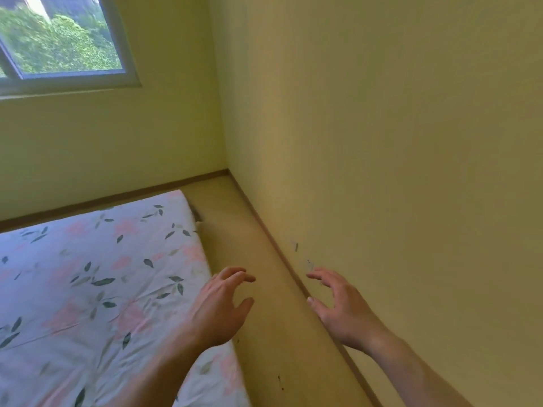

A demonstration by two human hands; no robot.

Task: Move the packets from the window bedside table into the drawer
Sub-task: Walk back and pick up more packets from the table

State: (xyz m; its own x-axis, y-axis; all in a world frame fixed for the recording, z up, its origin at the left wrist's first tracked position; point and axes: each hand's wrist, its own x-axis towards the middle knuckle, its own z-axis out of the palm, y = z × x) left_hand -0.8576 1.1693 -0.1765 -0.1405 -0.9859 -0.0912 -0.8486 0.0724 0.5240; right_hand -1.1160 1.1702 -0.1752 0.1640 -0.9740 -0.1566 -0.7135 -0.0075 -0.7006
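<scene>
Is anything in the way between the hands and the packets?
I cannot tell: no packets, table or drawer show. Both the left hand and right hand are empty, fingers spread, over the floor between the bed and the wall.

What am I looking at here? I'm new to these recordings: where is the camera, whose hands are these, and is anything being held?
There is one picture, from a wide-angle camera worn on a person's head, looking forward and down. The two bare hands are that person's own: the left hand and the right hand, both with loosely spread fingers, holding nothing. Below the left hand is a mattress in a floral sheet; between it and the yellow wall runs a strip of bare floor. A window shows top left. No bedside table, packets or drawer are in view.
</scene>
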